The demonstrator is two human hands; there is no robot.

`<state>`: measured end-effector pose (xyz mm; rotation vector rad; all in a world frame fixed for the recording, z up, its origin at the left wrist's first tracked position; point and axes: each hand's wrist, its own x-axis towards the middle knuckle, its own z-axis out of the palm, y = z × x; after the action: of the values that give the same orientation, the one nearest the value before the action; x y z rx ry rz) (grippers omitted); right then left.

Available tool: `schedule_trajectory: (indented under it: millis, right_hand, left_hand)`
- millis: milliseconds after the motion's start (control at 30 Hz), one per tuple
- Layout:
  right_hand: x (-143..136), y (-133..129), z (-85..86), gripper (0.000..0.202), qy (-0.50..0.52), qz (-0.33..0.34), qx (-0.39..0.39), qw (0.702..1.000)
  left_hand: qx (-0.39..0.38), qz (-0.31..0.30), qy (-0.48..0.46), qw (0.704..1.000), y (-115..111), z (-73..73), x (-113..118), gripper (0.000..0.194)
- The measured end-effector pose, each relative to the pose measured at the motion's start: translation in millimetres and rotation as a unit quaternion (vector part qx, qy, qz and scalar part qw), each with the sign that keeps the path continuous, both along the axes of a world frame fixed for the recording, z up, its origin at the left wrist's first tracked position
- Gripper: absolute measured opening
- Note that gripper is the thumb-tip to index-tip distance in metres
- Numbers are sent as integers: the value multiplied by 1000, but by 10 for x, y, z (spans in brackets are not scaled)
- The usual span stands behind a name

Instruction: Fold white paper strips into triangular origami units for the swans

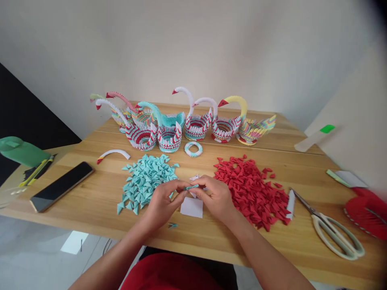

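Note:
Between my two hands is a small turquoise folded paper piece [191, 187], pinched at both ends. The fingers of my left hand [165, 200] close on its left end, while my right hand [217, 196] grips the right end. Beneath them lies a white paper square [192, 207] on the table. A pile of turquoise folded paper triangles [148, 179] spreads beside my left hand, and a pile of red folded paper triangles [250, 189] beside my right. One more small turquoise piece [172, 225] rests near the table's front edge.
Several folded-paper swans [169, 137] line the back, with a paper ring [193, 149] in front. A loose white swan neck [114, 153] and a phone [62, 186] lie left. Scissors [329, 229] and a red item [367, 213] are right; a utility knife [38, 171] is far left.

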<state>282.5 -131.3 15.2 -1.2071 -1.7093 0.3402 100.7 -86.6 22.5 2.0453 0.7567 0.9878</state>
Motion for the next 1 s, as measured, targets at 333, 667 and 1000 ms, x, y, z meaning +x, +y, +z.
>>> schedule_trajectory:
  millis: [333, 667, 1000]
  right_hand:
    - [33, 0, 67, 18, 78, -12, -53, 995]
    - [43, 24, 43, 19, -20, -5, -88, 996]
    - [36, 14, 72, 18, -46, 54, -108, 992]
  left_hand:
    - [-34, 55, -47, 997, -37, 3, -37, 11]
    - [-168, 51, -101, 979, -61, -20, -1, 9]
    - [-106, 3, -54, 993, -120, -50, 1, 9]
